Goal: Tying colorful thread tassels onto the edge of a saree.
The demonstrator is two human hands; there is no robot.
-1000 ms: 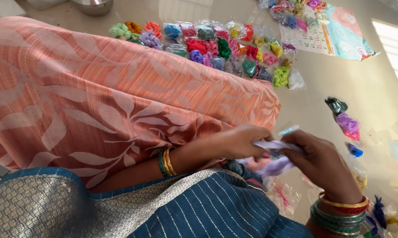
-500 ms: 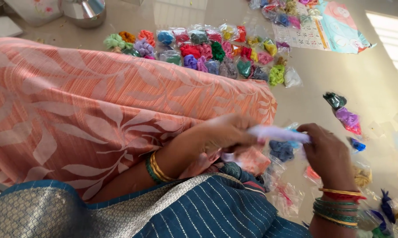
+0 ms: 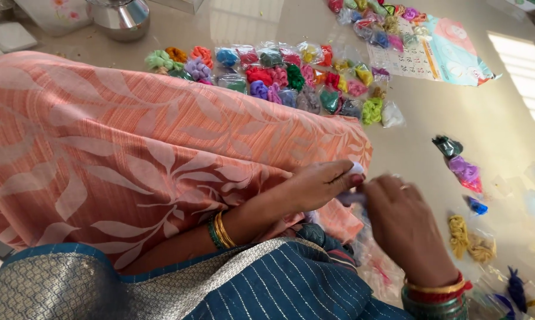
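While both hands meet at the near edge of the draped orange leaf-print cloth (image 3: 160,160), the left hand (image 3: 323,184) pinches a small whitish packet (image 3: 355,170) and the right hand (image 3: 406,228), blurred, closes on its lower end. Crinkly clear bags of bright thread bundles (image 3: 291,80) lie in rows far across the glossy floor (image 3: 504,124), with bare room to the right.

Home floor (image 3: 492,124), steel pot (image 3: 120,18), wall calendar (image 3: 439,56)
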